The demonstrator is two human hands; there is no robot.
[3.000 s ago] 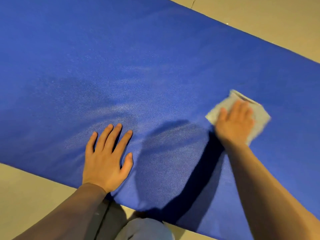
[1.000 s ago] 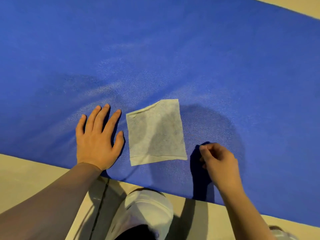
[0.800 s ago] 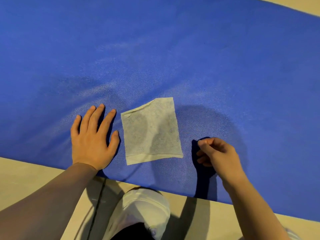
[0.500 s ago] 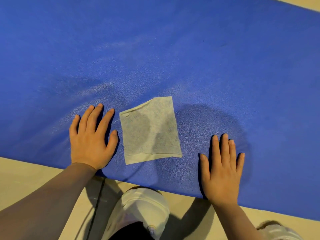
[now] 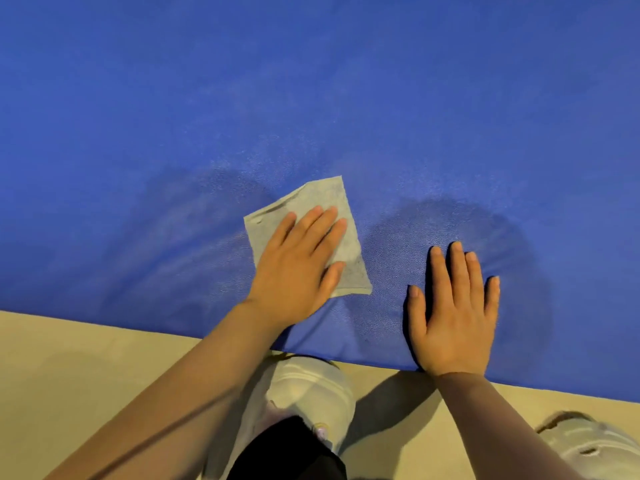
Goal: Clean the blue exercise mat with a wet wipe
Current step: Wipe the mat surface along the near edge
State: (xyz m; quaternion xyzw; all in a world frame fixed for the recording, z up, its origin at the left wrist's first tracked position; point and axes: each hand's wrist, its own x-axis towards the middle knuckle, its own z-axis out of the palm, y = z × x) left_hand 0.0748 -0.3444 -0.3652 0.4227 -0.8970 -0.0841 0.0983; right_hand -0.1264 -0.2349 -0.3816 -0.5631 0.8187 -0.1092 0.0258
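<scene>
Wiping is in hand: wipe [image 5: 341, 202] is pressed onto mat [image 5: 311, 98] by flat left hand [image 5: 298, 261]; right hand [image 5: 453, 306] is spread, empty. Firm strokes are needed next.

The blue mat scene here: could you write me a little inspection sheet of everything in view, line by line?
Surface: blue exercise mat lies flat on a beige floor; sheen streaks show near the hands.
Job's things: wet wipe lies spread on the mat, greyish, with a darker patch near its right corner.
Clutter: nothing seen.
Grippers: left hand lies flat on the wipe, fingers straight; right hand rests flat on the bare mat beside the wipe, apart from it.
Cables: nothing seen.
Surroundings: white shoe at the mat's near edge between the arms; a second light shoe at lower right, partly cut off.
</scene>
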